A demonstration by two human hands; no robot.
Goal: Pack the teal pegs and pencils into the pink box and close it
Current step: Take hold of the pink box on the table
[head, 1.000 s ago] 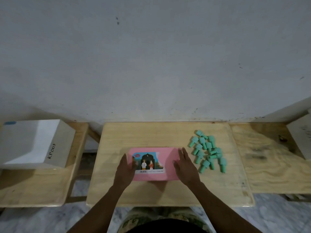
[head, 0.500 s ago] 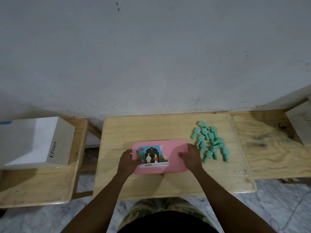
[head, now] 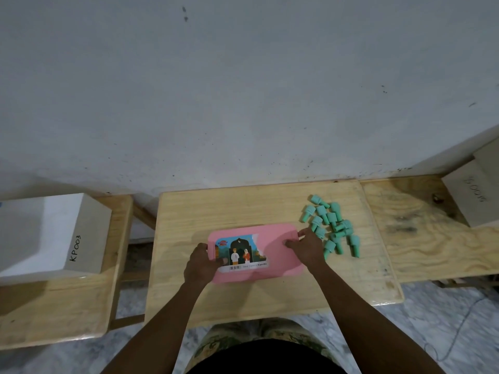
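The pink box (head: 256, 252) lies flat near the middle of the small table (head: 270, 298), lid on, with a picture sticker on top. A second ago both hands lay flat and open beside it; now they have closed in on its two ends. The left hand (head: 201, 264) curls around the left end, thumb on the sticker. The right hand (head: 306, 247) holds the right end, fingertips on the lid. It may be lifting the lid edge, but that is hard to see. The teal pegs (head: 330, 228) sit in a loose pile just right of the box, as before. A white box (head: 51, 236) sits far left.
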